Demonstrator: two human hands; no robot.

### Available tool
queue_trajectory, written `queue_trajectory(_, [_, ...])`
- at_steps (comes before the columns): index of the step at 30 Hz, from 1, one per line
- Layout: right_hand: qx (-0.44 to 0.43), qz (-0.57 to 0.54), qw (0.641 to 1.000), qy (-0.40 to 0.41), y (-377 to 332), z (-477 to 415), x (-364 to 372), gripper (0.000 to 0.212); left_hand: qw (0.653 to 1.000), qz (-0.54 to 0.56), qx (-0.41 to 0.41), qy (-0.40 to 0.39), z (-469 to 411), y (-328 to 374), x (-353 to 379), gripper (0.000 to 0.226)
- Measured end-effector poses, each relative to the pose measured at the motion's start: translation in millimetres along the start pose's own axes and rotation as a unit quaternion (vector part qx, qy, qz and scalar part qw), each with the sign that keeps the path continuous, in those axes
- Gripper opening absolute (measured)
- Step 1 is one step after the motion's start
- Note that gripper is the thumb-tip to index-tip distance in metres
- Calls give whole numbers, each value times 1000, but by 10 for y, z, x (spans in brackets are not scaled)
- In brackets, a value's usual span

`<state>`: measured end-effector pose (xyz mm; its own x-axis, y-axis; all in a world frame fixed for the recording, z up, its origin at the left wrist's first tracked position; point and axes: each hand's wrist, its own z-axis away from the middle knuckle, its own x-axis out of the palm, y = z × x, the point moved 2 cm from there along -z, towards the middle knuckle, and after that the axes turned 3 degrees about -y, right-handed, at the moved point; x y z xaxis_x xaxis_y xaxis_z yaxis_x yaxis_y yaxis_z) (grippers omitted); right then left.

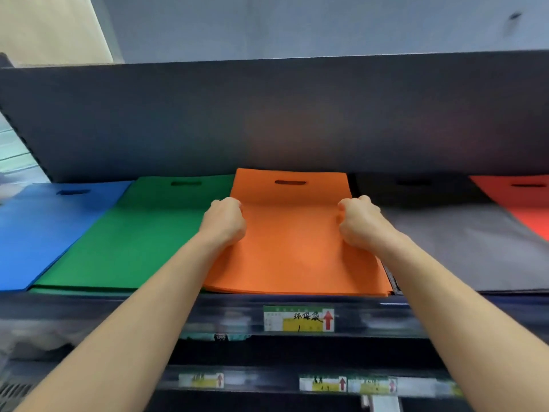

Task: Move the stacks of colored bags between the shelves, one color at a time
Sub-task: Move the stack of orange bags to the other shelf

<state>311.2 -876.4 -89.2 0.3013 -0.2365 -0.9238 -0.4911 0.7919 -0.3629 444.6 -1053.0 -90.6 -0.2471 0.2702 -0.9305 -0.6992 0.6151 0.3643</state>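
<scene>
My arms reach to the shelf. My left hand and right hand curl tight on both sides of the orange stack, between the green stack and the black stack. I should lift both sides together, flat, so no bag slips.

Handwritten shelf label, green-yellow, red arrow. Below it: similar labels, blurred. Above it: dark back panel, grey wall.
</scene>
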Motion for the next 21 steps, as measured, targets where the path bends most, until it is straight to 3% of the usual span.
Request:
queue_trajectory(4, [-11, 19, 999, 44, -21, 84, -113, 43, 995, -93, 9, 22, 73, 144, -109, 34])
queue_trajectory(8, [-83, -7, 987, 137, -15, 275, -363, 34, 978, -1, 191, 82, 189, 616, -250, 35])
queue_trajectory(15, [-109, 41, 953, 281, 573, 893, -951, 36, 886, 130, 428, 119, 749, 1762, -228, 33])
queue_trajectory(21, [-28, 88, 922, 375, 1494, 1530, -1421, 33, 801, 93, 566, 171, 1391, 2782, 41, 28])
